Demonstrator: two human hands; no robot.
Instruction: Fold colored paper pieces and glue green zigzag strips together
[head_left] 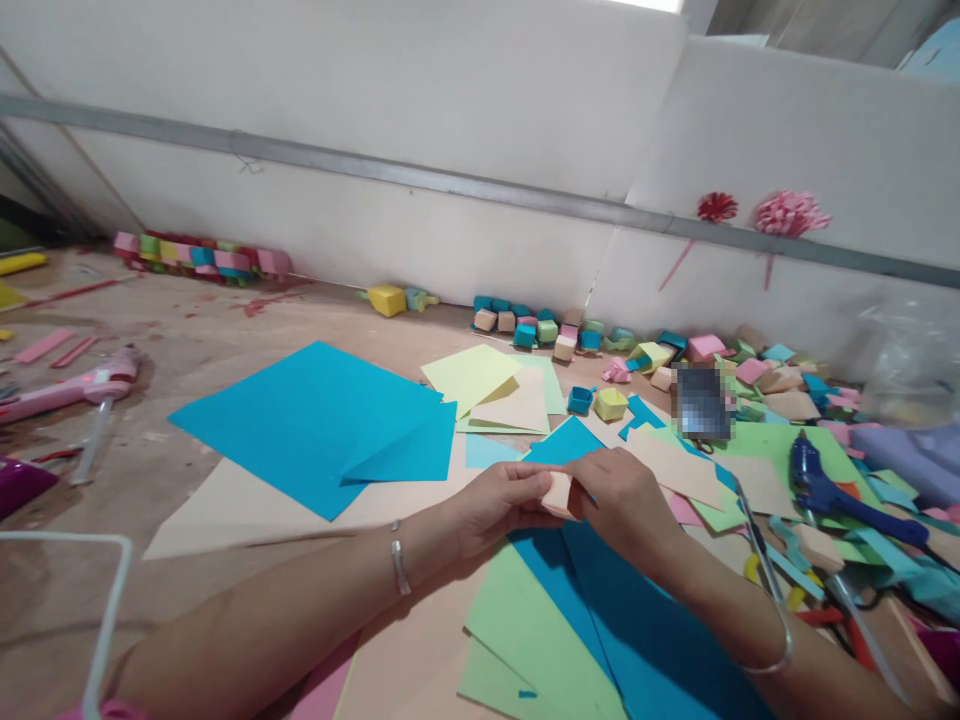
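Near the middle of the view, a small peach paper box is held between both hands. My left hand pinches its left side between thumb and fingers. From the right, my right hand has its fingers closed on the box's other edge, and they hide part of it. Beneath the hands lie blue paper sheets and light green sheets. Just beyond them stand a small open blue box and a small yellow box.
A large blue sheet lies left of centre. Small paper boxes line the wall. At right are a blue glue gun, scissors and paper scraps; a pink glue gun is at left.
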